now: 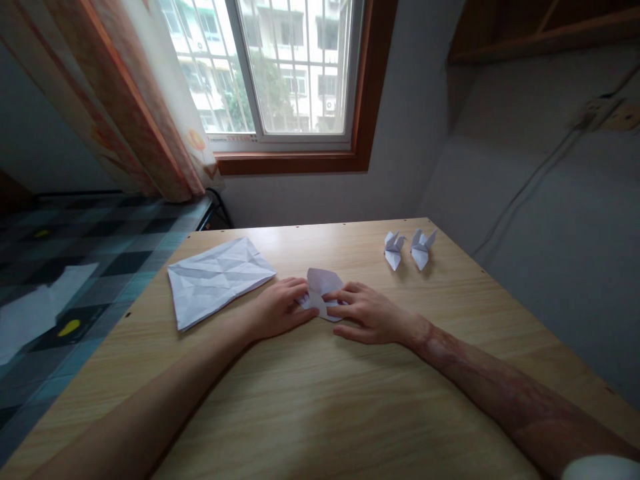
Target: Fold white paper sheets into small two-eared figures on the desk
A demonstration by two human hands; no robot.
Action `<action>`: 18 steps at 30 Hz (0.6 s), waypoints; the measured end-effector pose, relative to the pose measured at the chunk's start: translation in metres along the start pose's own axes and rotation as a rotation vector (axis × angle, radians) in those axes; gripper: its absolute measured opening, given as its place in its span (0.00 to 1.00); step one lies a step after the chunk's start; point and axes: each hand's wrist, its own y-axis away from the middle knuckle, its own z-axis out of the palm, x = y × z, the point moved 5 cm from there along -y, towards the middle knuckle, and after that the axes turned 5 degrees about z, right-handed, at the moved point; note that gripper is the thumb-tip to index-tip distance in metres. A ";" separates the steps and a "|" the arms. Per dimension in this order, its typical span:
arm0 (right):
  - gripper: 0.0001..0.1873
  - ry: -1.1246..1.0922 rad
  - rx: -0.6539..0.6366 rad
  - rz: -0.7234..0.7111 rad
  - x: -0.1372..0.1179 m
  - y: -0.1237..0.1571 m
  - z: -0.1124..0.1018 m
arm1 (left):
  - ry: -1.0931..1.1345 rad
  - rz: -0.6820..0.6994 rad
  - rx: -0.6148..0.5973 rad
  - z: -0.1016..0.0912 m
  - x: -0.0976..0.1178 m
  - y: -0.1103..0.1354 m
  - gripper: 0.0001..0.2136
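A small piece of folded white paper [323,281] lies on the wooden table between my two hands, with one flap standing up. My left hand [280,310] is closed on its left side, the thumb pressed along the near edge. From the right, the fingers of my right hand [367,313] reach onto the paper and into its fold. These fingers are stretched out and apart, and the right thumb rests lower, off the paper. My fingers partly hide the paper's lower folds.
A larger creased white sheet [220,277] lies at the table's left. Two folded paper cranes [394,250] stand at the back right of the wooden table [280,413]. Loose white paper [30,323] rests on a checked bed [125,243] at left. A window [300,73] is behind.
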 end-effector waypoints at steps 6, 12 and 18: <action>0.11 -0.204 0.146 0.081 0.005 0.001 -0.009 | -0.063 0.025 -0.004 0.001 0.005 0.000 0.07; 0.15 -0.326 0.454 0.364 0.033 0.009 -0.010 | -0.039 0.058 -0.017 -0.001 0.008 -0.001 0.06; 0.12 -0.519 0.386 0.546 0.053 0.010 0.001 | -0.008 0.091 -0.048 -0.002 0.013 -0.003 0.06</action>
